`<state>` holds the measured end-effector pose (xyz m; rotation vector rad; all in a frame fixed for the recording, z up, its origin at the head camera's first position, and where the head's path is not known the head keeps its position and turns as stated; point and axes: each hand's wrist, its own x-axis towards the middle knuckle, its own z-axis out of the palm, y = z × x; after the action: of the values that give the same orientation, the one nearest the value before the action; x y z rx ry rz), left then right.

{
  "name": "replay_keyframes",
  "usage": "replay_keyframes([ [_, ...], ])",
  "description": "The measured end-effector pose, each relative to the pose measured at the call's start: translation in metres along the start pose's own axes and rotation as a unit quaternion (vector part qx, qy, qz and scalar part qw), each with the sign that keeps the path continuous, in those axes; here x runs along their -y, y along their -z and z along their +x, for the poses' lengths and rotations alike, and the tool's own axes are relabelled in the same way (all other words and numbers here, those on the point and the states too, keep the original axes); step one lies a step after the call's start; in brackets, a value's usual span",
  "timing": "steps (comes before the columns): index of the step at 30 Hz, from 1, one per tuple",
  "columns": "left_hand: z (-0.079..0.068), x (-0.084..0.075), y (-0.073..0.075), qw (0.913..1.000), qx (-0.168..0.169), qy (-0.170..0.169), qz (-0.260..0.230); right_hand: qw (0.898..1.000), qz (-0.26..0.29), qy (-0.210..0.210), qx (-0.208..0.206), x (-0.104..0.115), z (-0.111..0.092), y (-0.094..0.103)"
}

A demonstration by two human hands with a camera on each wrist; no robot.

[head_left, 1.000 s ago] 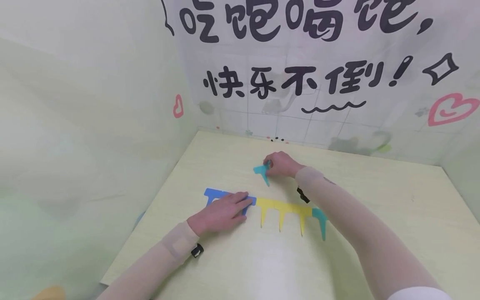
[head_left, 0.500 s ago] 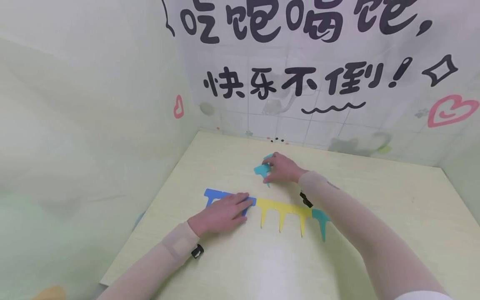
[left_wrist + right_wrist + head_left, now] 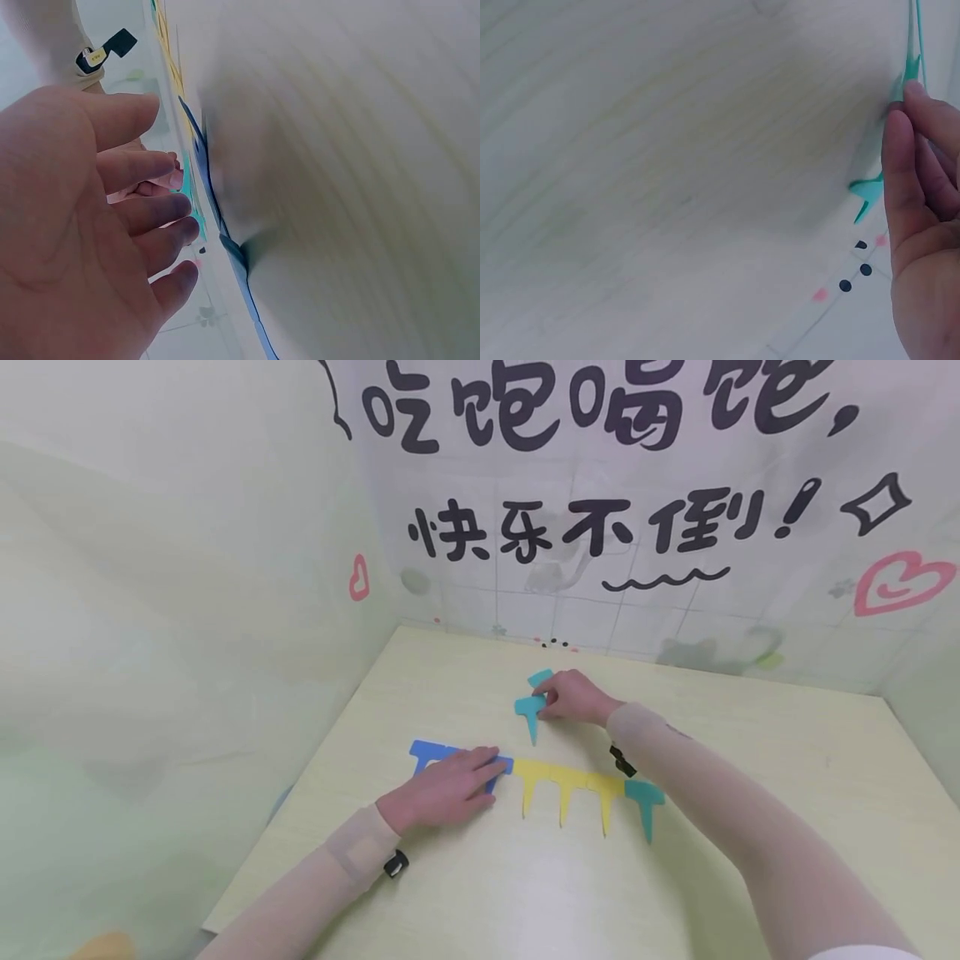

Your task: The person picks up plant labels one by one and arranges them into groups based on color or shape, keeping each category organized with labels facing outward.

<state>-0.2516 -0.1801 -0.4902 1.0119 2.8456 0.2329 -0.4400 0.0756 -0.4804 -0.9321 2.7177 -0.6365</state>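
Observation:
My left hand (image 3: pixel 442 787) rests with its fingers extended over blue T-shaped plant labels (image 3: pixel 427 749), partly covering them. In the left wrist view, the hand's palm (image 3: pixel 67 217) shows, with the blue labels' thin edges (image 3: pixel 214 187) alongside the fingertips. Farther back, my right hand (image 3: pixel 579 697) pinches a teal T-shaped plant label (image 3: pixel 529 706) by one end of its head, stem toward me. Behind it lies another teal label (image 3: pixel 540 677), partly hidden by the fingers. Thumb and finger of the right hand (image 3: pixel 922 180) meet on the teal label (image 3: pixel 912 69) in the right wrist view.
Several yellow labels (image 3: pixel 568 774) continue the row rightward from the blue ones, and a green label (image 3: pixel 645 792) ends it. All lie on a pale wooden table (image 3: pixel 787 760). A printed curtain (image 3: pixel 480 602) hangs along the back edge.
My right hand has shifted slightly right and toward me. The front teal label has turned straighter and come apart from the one behind, which shows more now. My left hand stays put.

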Motion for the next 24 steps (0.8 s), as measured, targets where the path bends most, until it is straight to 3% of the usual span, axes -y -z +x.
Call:
replay_keyframes([
  [8,0.004,-0.004,0.0,0.9999,-0.002,-0.011,-0.008,0.997,-0.037,0.028,-0.053,0.002,-0.023,0.01],
  [13,0.01,-0.007,-0.001,0.9999,0.001,-0.014,-0.007,0.995,-0.059,0.035,-0.069,-0.009,-0.041,0.015],
  [24,0.024,-0.016,-0.004,0.9993,0.003,-0.034,0.014,0.992,-0.074,-0.017,-0.101,-0.037,-0.1,0.026],
])
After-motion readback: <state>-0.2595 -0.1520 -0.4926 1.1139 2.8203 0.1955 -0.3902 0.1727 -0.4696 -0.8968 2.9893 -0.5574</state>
